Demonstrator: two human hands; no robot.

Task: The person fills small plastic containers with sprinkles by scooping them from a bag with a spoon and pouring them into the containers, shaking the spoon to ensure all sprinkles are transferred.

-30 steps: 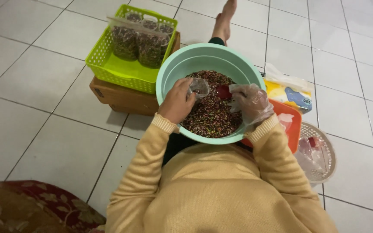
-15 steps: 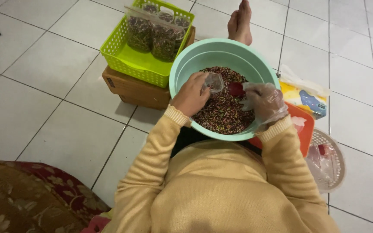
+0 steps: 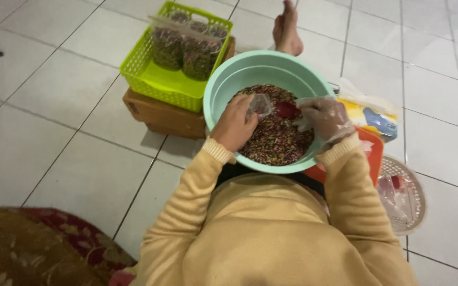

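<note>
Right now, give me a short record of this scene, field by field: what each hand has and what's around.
setting: tiled floor, person seated
left hand: holds small clear bag over the bowl
right hand: gloved, holds red scoop
bowl: teal, holds dark mixed grains
left of bowl: green basket with filled bags, on a cardboard box
right of bowl: round woven tray
</note>
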